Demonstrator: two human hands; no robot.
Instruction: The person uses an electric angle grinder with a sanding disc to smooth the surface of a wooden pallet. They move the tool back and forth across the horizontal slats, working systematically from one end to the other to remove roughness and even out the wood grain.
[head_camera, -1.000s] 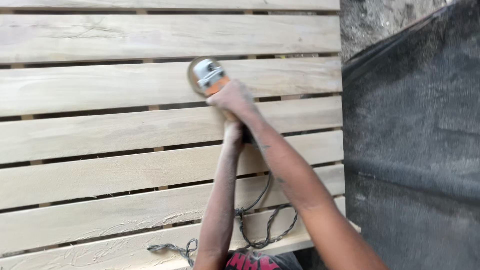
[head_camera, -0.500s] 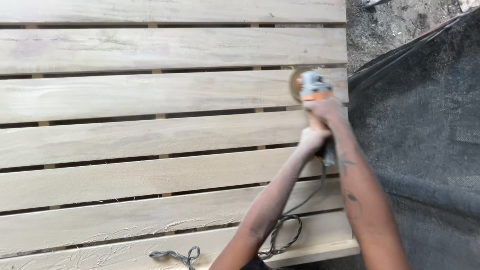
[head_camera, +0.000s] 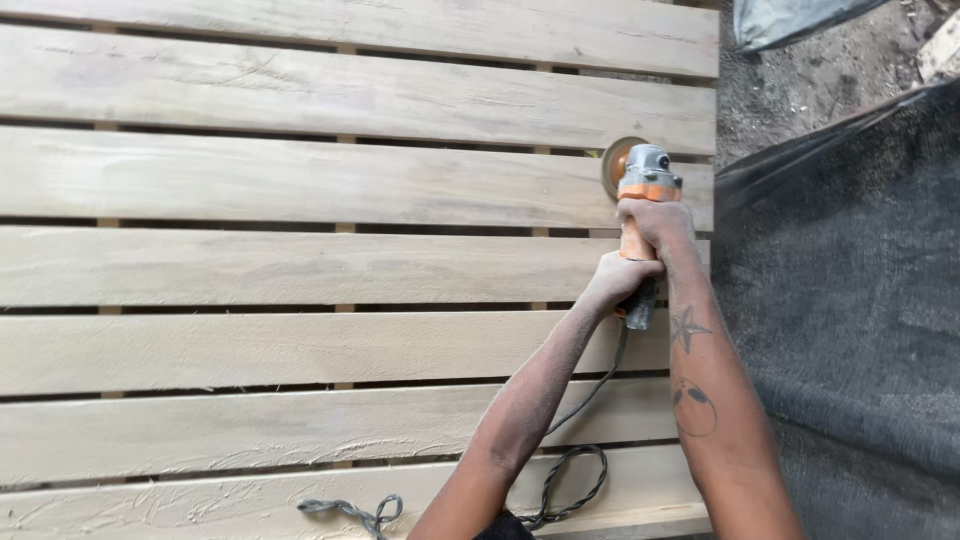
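An orange and grey angle grinder (head_camera: 645, 200) rests with its round sanding disc (head_camera: 612, 164) flat on a pale wooden slat (head_camera: 330, 188), close to the right end of a wide slatted panel. The tool points away from the person, disc end farthest from the body.

The right hand (head_camera: 655, 222) wraps the upper body of the grinder just behind the head, fingers curled tight around it. The left hand (head_camera: 617, 281) closes around the lower handle nearer the person, fingers likewise pressed around the grip. This stacked two-handed hold looks meant to steady the tool and press the disc evenly on the wood. Both forearms are dusted with fine pale powder, and the right forearm bears dark tattoos.

A twisted power cord (head_camera: 570, 480) trails from the handle's base down across the lower slats, looping near the bottom edge, with a second tangle of cord (head_camera: 350, 512) lying to its left.

The slats run left to right with dark gaps between them, and long open stretches of wood extend to the left. To the right the panel ends just past the disc, where a dark mesh sheet (head_camera: 850, 300) hangs close alongside, leaving little room on that side. Bare ground (head_camera: 810, 75) shows above it.
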